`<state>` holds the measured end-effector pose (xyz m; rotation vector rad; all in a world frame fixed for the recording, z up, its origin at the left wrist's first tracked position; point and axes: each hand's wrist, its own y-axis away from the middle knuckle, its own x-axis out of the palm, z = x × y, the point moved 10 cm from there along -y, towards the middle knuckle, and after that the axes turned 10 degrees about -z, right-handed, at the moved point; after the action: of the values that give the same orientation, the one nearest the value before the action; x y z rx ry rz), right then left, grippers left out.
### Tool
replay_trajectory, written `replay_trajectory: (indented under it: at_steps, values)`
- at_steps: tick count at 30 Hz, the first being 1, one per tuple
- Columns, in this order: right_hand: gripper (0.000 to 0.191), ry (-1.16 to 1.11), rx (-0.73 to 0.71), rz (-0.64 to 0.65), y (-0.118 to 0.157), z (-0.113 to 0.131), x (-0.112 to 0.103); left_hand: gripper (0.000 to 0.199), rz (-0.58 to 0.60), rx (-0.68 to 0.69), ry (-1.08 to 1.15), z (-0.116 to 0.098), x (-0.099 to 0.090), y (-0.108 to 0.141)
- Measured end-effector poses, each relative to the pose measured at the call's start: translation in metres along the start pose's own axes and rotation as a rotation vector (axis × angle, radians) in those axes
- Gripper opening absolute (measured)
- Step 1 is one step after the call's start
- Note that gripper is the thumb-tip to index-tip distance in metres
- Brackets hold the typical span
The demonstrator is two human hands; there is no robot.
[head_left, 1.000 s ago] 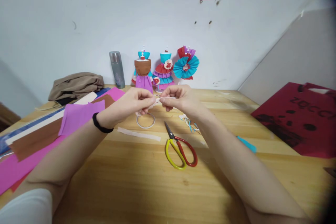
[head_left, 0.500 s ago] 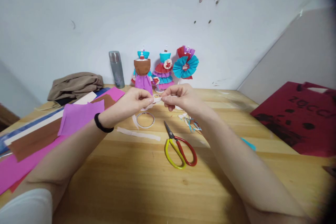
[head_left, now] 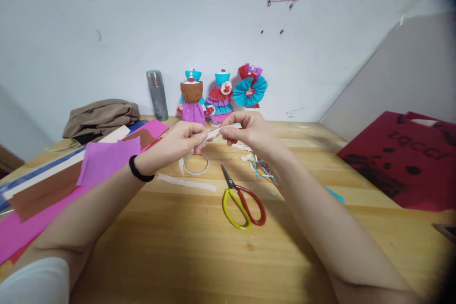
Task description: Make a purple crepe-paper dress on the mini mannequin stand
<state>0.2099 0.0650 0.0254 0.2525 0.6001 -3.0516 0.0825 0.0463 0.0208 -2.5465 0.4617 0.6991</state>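
Observation:
Between my two hands a short white paper strip [head_left: 214, 133] is held above the table. My left hand [head_left: 187, 137] pinches its left end with thumb and fingers closed. The right end lies in the pinch of my right hand [head_left: 245, 128], where part of it sticks out over the fingers. Below the hands are a roll of tape [head_left: 196, 164], seen as a thin white ring, and a longer white paper strip [head_left: 187, 182] lying flat. Scissors [head_left: 237, 197] with one yellow and one red handle lie nearer me, blades slightly apart, pointing away.
Small dress forms clothed in coloured crepe paper [head_left: 192, 97] stand along the wall beside a grey flask [head_left: 157, 95]. Crepe paper sheets [head_left: 109, 161] and a brown cloth [head_left: 101, 116] lie at left. Paper scraps [head_left: 259, 168] and a red bag [head_left: 399, 161] are at right.
My right hand has shifted slightly on the white strip, and more of the strip shows above its fingers. The whole view has moved a little; the scissors lie unmoved on the table.

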Motion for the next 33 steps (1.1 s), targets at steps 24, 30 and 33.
replay_trajectory:
  at_steps: [24, 30, 33]
  values:
    - [0.031, 0.02, -0.13, -0.125, 0.003, 0.014, -0.004, 0.028, -0.094, 0.028, -0.033, -0.001, -0.002, -0.001]
    - [0.029, 0.185, -0.234, -0.03, 0.011, 0.02, 0.012, 0.028, -0.177, 0.129, -0.245, -0.005, -0.008, 0.0]
    - [0.026, 0.236, -0.227, -0.007, 0.011, 0.014, 0.017, 0.027, -0.18, 0.134, -0.283, -0.007, -0.008, 0.002]
